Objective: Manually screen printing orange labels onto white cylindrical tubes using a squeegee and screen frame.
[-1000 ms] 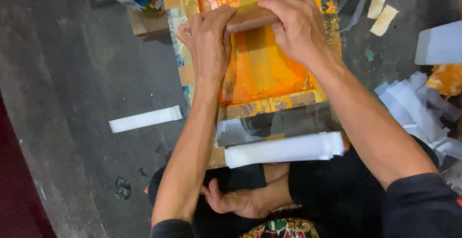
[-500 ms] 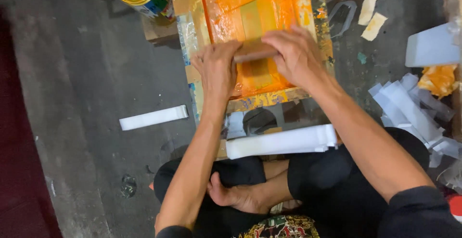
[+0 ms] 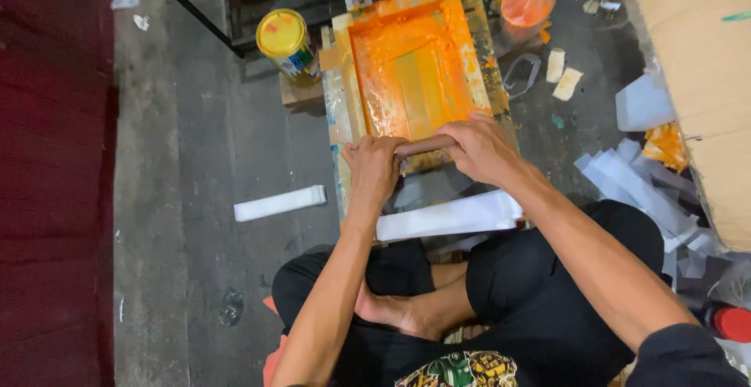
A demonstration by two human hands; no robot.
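Two hands, left hand [image 3: 374, 169] and right hand [image 3: 479, 149], tight around brown wooden squeegee [image 3: 424, 146], orange-smeared screen frame [image 3: 411, 66].

Wooden squeegee handle [image 3: 423, 146]: only middle stretch shows, ends buried under left hand [image 3: 374, 169] and right hand [image 3: 479, 149]; blade hidden behind near rail of printing frame [image 3: 342, 82]. Frame's near rail mostly covered by both hands. Cardboard box [image 3: 696, 82], right of frame: cut by right and top edges. Paint can [image 3: 287, 40], left of frame: label too small to read. Red object [image 3: 734, 323], far right of frame: cut by edge, kind unclear.
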